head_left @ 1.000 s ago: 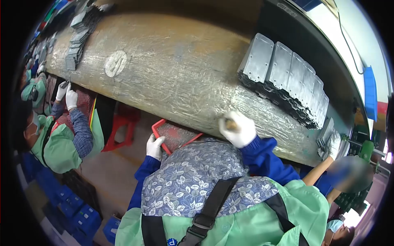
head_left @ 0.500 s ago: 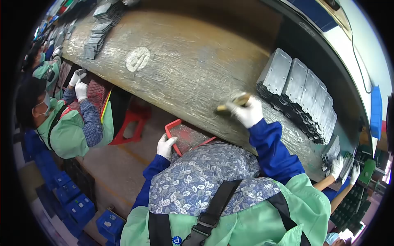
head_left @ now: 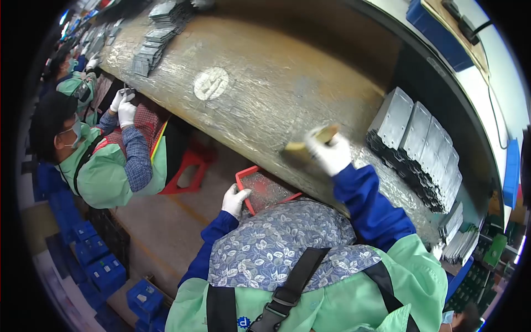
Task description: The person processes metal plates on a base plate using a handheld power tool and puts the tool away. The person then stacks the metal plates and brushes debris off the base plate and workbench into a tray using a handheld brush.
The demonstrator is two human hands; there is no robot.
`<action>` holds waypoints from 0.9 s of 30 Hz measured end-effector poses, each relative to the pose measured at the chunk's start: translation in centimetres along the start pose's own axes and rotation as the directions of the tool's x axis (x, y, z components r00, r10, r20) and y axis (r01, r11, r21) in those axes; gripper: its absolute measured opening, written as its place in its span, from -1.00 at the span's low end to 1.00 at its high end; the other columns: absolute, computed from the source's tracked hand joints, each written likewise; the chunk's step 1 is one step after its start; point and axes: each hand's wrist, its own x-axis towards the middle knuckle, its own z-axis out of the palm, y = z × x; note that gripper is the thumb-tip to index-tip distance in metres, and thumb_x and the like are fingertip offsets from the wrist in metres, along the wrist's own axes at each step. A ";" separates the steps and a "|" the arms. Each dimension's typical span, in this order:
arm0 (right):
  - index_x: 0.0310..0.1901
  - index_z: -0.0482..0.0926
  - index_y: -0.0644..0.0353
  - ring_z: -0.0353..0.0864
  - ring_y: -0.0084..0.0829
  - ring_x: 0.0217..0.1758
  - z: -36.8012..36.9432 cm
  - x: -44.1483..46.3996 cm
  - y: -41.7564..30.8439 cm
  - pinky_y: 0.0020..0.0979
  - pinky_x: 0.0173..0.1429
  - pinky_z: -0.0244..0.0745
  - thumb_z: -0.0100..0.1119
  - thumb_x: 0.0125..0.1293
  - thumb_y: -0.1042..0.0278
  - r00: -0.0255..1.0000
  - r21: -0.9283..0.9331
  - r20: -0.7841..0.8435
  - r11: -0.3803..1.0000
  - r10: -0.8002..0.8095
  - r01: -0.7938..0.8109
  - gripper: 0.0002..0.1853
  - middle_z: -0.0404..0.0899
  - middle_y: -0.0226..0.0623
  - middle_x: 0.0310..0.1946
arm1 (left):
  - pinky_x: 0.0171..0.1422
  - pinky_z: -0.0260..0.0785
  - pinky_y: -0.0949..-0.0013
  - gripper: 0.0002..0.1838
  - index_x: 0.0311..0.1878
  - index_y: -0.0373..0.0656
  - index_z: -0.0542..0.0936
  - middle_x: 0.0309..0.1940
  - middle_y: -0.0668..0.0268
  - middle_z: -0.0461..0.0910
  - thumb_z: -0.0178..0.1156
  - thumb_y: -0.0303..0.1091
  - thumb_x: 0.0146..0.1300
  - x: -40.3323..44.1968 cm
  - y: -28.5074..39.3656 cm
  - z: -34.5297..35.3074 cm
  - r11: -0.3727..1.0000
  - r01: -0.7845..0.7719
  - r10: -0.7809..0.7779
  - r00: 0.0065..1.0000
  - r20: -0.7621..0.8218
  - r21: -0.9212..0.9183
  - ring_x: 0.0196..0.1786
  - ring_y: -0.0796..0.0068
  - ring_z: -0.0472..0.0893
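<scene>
My right hand, in a white glove, grips a brush with a pale wooden handle. The dark bristles beneath it are blurred and meet the worktable near its front edge. In my gloved left hand is the rim of a shallow red tray, fingers closed on its left side. Grey grit and specks lie over the tray's bottom. It sits just below the table edge, against my patterned apron, which hides its near side.
Stacked grey metal plates stand right of my brush. More plates lie at the far left of the table. A co-worker sits at left near a red stool. Blue bins stand on the floor.
The view has shifted, so the scene sits further right and the tray lower. The brush remains in my right hand near the table edge. A co-worker's hands at far right have moved off the plates.
</scene>
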 end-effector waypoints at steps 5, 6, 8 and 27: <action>-0.30 0.61 0.25 0.54 -0.63 -0.36 2.0 1.9 3.8 -0.51 -0.22 0.48 0.35 0.11 0.20 0.989 0.072 -0.069 0.989 0.132 -0.127 -0.72 0.62 -0.41 -0.41 | -0.07 0.42 0.39 -0.66 -0.05 -0.34 0.42 -0.23 0.22 0.53 0.18 -0.50 0.07 0.2 1.2 -0.6 0.998 -0.016 0.015 1.000 0.005 0.065 -0.20 0.45 0.53; -0.28 0.60 0.24 0.53 -0.61 -0.39 0.9 3.0 3.4 -0.51 -0.26 0.48 0.36 0.11 0.20 0.989 -0.027 -0.126 0.997 0.073 -0.077 -0.72 0.61 -0.41 -0.42 | -0.07 0.41 0.38 -0.65 -0.05 -0.35 0.42 -0.23 0.22 0.53 0.18 -0.50 0.07 0.2 1.3 -1.0 0.996 -0.018 0.017 1.000 0.013 0.084 -0.20 0.45 0.53; -0.23 0.57 0.23 0.52 -0.60 -0.39 -1.3 4.8 4.3 -0.51 -0.30 0.47 0.35 0.12 0.22 0.994 0.088 -0.090 0.995 0.055 -0.047 -0.71 0.59 -0.40 -0.41 | -0.06 0.41 0.37 -0.65 -0.05 -0.35 0.41 -0.21 0.21 0.53 0.19 -0.50 0.08 0.6 1.0 -1.9 0.996 -0.023 0.023 1.000 0.003 0.087 -0.19 0.44 0.53; -0.29 0.56 0.15 0.59 -0.41 -0.27 19.9 18.3 -3.5 -0.39 -0.12 0.47 0.22 0.03 0.29 0.721 -0.133 0.625 0.870 -0.298 0.475 -0.79 0.60 -0.27 -0.38 | -0.13 0.39 0.45 -0.74 -0.18 -0.28 0.48 -0.30 0.27 0.56 0.25 -0.39 0.08 2.8 3.1 -6.0 0.995 -0.037 0.034 0.999 0.038 0.091 -0.25 0.58 0.51</action>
